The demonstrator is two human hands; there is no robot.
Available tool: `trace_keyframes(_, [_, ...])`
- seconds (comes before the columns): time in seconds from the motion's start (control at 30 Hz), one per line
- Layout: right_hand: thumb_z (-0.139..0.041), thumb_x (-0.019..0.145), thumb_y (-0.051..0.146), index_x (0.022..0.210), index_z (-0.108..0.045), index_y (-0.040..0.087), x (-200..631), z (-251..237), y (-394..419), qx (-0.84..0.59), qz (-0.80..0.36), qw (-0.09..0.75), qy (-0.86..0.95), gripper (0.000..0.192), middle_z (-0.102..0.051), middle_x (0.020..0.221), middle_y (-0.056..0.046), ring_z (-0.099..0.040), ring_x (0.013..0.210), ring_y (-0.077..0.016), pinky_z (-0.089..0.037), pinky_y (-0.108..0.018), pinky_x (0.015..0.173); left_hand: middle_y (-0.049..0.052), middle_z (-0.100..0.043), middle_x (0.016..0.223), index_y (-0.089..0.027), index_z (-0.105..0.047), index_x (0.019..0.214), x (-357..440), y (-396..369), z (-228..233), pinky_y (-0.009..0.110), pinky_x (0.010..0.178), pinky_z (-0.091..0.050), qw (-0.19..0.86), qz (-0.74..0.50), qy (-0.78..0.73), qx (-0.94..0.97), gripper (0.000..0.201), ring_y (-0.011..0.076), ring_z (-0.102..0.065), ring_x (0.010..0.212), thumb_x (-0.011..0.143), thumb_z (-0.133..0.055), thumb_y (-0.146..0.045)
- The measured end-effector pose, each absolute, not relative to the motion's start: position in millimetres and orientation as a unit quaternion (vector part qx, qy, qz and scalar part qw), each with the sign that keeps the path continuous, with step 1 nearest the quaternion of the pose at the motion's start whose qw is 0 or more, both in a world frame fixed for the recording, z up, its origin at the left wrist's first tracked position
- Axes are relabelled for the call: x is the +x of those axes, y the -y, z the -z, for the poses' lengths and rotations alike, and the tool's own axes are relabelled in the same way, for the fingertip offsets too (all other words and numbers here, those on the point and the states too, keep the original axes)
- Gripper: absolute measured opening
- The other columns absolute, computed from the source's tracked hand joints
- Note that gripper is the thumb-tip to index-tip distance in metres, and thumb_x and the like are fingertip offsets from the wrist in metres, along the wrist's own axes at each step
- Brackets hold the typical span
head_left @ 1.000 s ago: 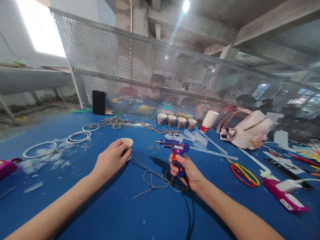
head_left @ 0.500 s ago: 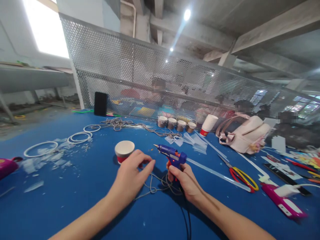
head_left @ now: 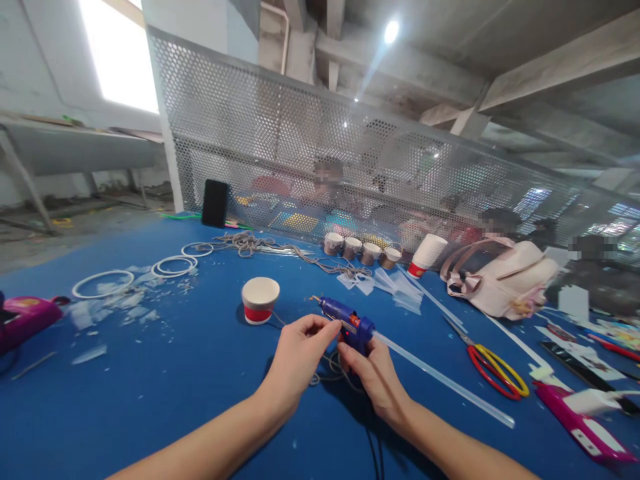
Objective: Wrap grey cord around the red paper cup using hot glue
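Note:
A blue hot glue gun (head_left: 357,325) is gripped at its handle by my right hand (head_left: 377,373). Its nozzle points left, and a clear glue stick (head_left: 445,379) sticks out of its back. My left hand (head_left: 297,350) has its thumb and fingers closed at the gun's left side, by the front of the body; the fingertips are partly hidden. To the left of this hand a white and red paper cup (head_left: 257,315) stands upright, grey cord wound around its upper part. Loose grey cord (head_left: 330,379) lies on the blue table beneath both hands.
White rings (head_left: 103,285) and plastic scraps lie left. Several cord-wrapped cups (head_left: 351,249), a cup stack (head_left: 427,255) and a pink backpack (head_left: 505,277) stand along the mesh divider (head_left: 225,100). Scissors (head_left: 495,370) and a magenta power strip (head_left: 583,421) lie right.
My left hand has moved right, from beside the paper cup to the glue gun, and its fingers have closed there. The cup now stands uncovered. The view has shifted slightly.

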State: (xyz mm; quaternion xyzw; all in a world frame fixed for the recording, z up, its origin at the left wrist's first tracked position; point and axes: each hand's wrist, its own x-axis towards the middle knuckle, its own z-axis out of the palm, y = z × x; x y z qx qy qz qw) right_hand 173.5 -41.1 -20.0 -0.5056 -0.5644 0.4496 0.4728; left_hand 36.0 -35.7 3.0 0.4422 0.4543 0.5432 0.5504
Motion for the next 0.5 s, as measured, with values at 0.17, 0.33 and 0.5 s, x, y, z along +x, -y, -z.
trace_keyframes(0.17, [-0.068,0.069,0.048,0.083,-0.063,0.017,175.6,25.3,39.4,-0.493,-0.437,0.473,0.585,0.035,-0.049,0.057,0.002,-0.037,0.052,-0.0119,-0.033,-0.025,0.051,0.000,-0.061,0.055,-0.015,-0.064,0.058,38.1,35.5,-1.1,0.022,0.051,-0.038,0.533,-0.543,-0.471,0.446,0.019,0.0111,-0.049,0.051,0.063,-0.066,-0.033])
trace_keyframes(0.33, [-0.069,0.066,0.049,0.075,-0.060,0.016,172.7,21.3,43.6,-0.500,-0.452,0.484,0.558,0.036,-0.049,0.054,0.002,-0.039,0.051,-0.0112,-0.034,-0.024,0.050,-0.005,-0.053,0.048,-0.015,-0.059,0.058,36.4,31.4,4.5,0.020,0.045,-0.034,0.514,-0.561,-0.487,0.429,0.011,0.0081,-0.044,0.044,0.058,-0.063,-0.026])
trace_keyframes(0.5, [-0.070,0.064,0.049,0.076,-0.059,0.015,171.3,7.6,51.1,-0.478,-0.486,0.518,0.517,0.037,-0.048,0.049,0.004,-0.038,0.047,-0.0094,-0.031,-0.023,0.048,-0.008,-0.046,0.046,-0.017,-0.055,0.063,28.6,22.8,8.5,0.016,0.036,-0.025,0.531,-0.566,-0.500,0.384,0.011,0.0052,-0.038,0.037,0.057,-0.059,-0.025])
